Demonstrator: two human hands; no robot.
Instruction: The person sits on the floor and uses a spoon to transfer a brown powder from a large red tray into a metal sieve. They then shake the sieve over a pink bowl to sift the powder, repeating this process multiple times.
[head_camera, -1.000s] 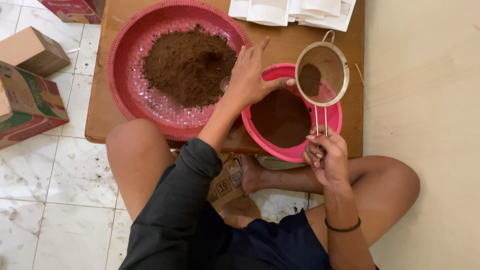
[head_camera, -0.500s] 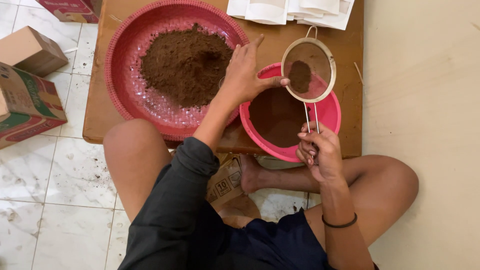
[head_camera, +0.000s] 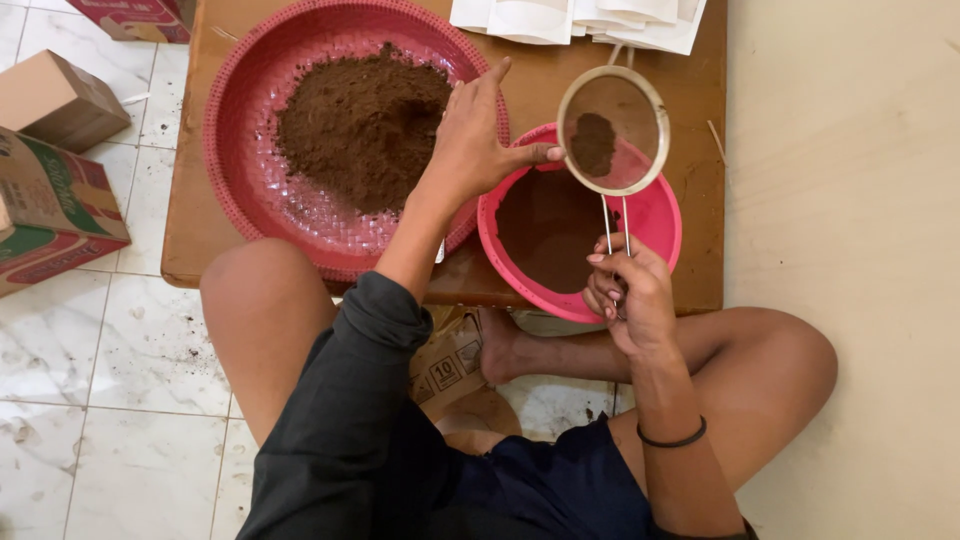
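Both hands work over a low wooden table (head_camera: 700, 250), seen from above by someone sitting cross-legged on the floor. Reaching forward with a dark sleeve pushed up the forearm, the left hand (head_camera: 478, 140) has its fingers loosely spread and its thumb stretched toward three o'clock, the tip touching the rim of a round metal sieve (head_camera: 612, 130). At about five o'clock from the sieve, the right hand (head_camera: 628, 292) curls its fingers closed around the sieve's thin wire handle, a dark band circling that wrist. A small clump of brown powder sits in the mesh. Hovering above the far edge of a pink bowl (head_camera: 655, 225) of sifted brown powder, the sieve is tilted slightly. At nine o'clock from the bowl lies a wide red woven tray (head_camera: 250, 190) heaped with brown powder (head_camera: 360, 125).
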